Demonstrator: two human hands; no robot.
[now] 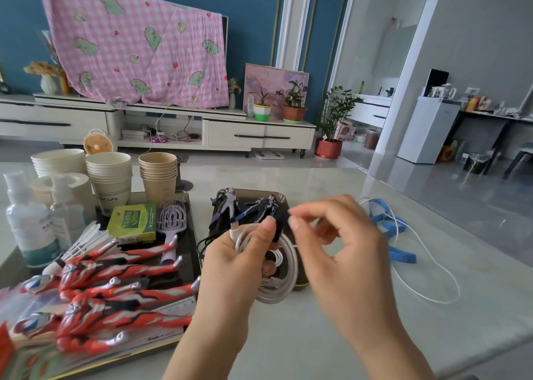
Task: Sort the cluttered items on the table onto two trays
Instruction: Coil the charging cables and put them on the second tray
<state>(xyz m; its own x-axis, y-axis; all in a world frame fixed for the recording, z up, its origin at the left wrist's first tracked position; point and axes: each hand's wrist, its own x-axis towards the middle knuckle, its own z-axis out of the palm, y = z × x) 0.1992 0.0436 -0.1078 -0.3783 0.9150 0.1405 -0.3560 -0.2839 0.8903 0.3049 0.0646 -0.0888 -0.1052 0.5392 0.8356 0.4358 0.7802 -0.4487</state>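
The pale desk [346,327] shows bare surface along its right and near edges. A crowded left tray [193,221] sits just beside a smaller dark tray [284,199]. Above the dark tray, the left hand [230,264] has its grip wrapped round a coiled white cable [288,278]. The right hand [340,244] curls its grip thumb to fingertip beside the coil; I cannot tell if it holds anything. A blue strap [402,255] lies to the right.

a coiled white cable [290,276] is hanging in your left hand [227,270] over the small dark tray [300,276], where two dark figures [265,206] are lying; red figures [115,267] are crowding the larger tray [193,226].
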